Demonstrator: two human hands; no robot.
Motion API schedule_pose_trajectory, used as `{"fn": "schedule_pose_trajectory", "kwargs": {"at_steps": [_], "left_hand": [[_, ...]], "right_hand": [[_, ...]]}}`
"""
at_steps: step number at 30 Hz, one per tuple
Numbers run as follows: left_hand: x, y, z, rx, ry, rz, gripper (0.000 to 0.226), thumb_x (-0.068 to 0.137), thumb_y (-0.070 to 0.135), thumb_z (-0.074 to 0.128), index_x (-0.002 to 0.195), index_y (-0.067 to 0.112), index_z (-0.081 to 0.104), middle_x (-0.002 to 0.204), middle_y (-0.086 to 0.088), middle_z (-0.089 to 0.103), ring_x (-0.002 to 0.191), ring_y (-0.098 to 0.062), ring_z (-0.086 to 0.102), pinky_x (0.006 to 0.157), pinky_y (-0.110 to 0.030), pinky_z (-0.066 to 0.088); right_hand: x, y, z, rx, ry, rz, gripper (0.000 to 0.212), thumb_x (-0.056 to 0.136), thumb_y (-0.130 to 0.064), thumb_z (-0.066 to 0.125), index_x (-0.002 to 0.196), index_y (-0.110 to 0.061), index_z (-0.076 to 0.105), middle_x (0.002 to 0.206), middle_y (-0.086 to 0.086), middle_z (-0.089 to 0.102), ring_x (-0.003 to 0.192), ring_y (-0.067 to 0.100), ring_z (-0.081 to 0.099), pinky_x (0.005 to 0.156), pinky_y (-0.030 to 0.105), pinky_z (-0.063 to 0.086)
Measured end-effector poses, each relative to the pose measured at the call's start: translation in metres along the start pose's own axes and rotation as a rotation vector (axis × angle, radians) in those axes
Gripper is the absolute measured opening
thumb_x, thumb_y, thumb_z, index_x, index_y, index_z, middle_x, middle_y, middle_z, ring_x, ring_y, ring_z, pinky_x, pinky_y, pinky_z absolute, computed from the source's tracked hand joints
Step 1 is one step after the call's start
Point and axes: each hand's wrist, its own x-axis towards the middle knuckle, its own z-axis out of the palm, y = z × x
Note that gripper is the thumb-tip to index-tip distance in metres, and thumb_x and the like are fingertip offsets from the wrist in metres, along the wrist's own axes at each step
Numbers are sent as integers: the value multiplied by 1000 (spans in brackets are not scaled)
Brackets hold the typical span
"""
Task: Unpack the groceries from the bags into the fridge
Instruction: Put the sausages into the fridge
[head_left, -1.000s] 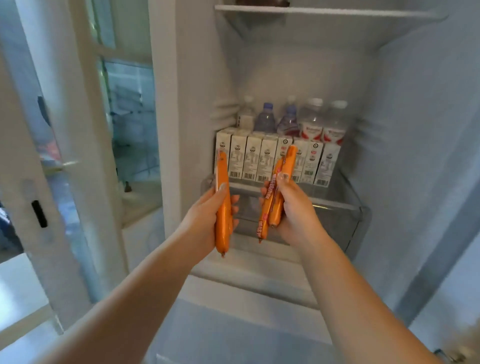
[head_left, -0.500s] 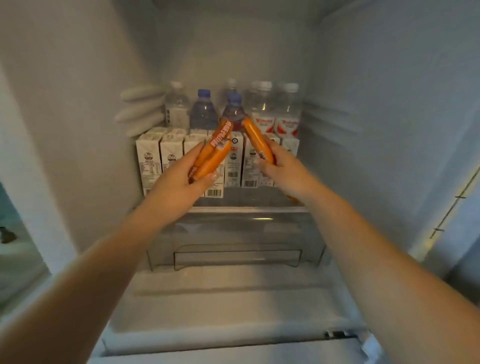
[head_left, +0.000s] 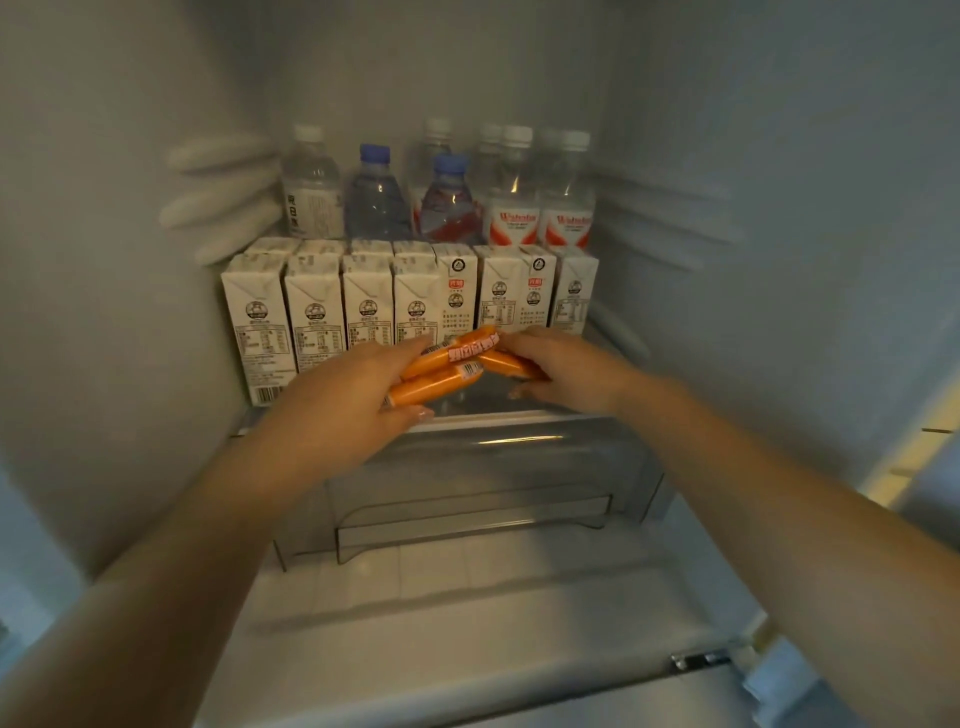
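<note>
From the head camera: you're reaching onto the glass shelf (head_left: 550, 415), your left hand (head_left: 337, 410) wrapped around two orange sausages (head_left: 441, 371), your right hand (head_left: 566, 374) closed over a third (head_left: 506, 364), all just in front of the milk cartons (head_left: 410, 306). They're round, so they're likely rolling off the shelf's front edge once released, or you're nudging cartons over.

Pale grey walls (head_left: 130, 260) close in on three sides, dimly lit. Ribbed ledges (head_left: 223, 197) jut from the left wall at ten o'clock. At six o'clock lies a white floor panel (head_left: 467, 597). A warm yellowish strip (head_left: 904, 462) glows at three o'clock.
</note>
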Motion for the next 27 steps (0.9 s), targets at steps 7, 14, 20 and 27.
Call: {"fn": "schedule_pose_trajectory", "kwargs": {"at_steps": [7, 14, 20, 27], "left_hand": [[2, 1, 7, 25, -48, 14, 72, 86, 43, 60, 147, 34, 21, 117, 0, 51, 99, -16, 50, 84, -37, 47], [11, 11, 15, -9, -75, 25, 70, 84, 43, 63, 144, 33, 27, 124, 1, 51, 105, -16, 50, 87, -37, 47], [19, 26, 17, 18, -107, 18, 64, 85, 42, 63, 139, 28, 31, 124, 2, 51, 104, -14, 49, 85, -34, 46], [39, 52, 26, 44, -159, 71, 59, 84, 43, 63, 135, 29, 38, 120, 2, 51, 102, -16, 51, 83, -37, 48]], "right_hand": [[-5, 0, -1, 146, -14, 52, 55, 84, -22, 67, 136, -21, 47, 132, -1, 52, 117, 14, 46, 93, 23, 34], [-28, 17, 4, 247, 115, 247, 48, 81, -28, 71, 126, -25, 56, 117, -9, 57, 104, 8, 52, 86, 20, 39], [-32, 25, 8, 287, 170, 323, 45, 81, -22, 71, 124, -23, 58, 120, -4, 59, 104, 10, 53, 89, 23, 39], [-52, 4, -14, 339, 470, 216, 36, 92, -17, 56, 128, -20, 55, 127, -4, 50, 116, 3, 40, 92, 6, 30]]}}
